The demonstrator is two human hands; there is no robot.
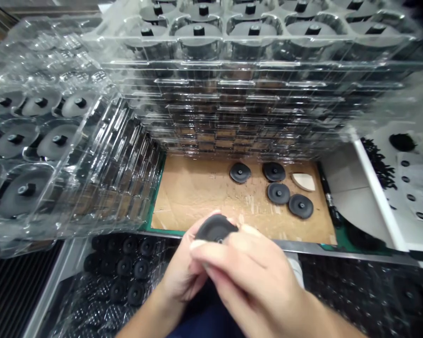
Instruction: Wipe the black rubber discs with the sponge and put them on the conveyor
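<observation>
Both of my hands hold one black round disc part (pixel 215 228) just in front of the bench's near edge. My left hand (pixel 180 274) cups it from below and the left. My right hand (pixel 248 272) lies over it, fingers pressed against its near side and hiding the lower half. Several more black discs (pixel 278 192) lie loose on the brown cardboard mat (pixel 193 192) beyond my hands, next to a small white wedge-shaped piece (pixel 303 181).
Tall stacks of clear plastic trays (pixel 232 94) holding black discs wall the back and the left (pixel 38 155). A tray of small black parts (pixel 123 270) sits low at the left. A white bin (pixel 405 188) with black pieces stands at the right.
</observation>
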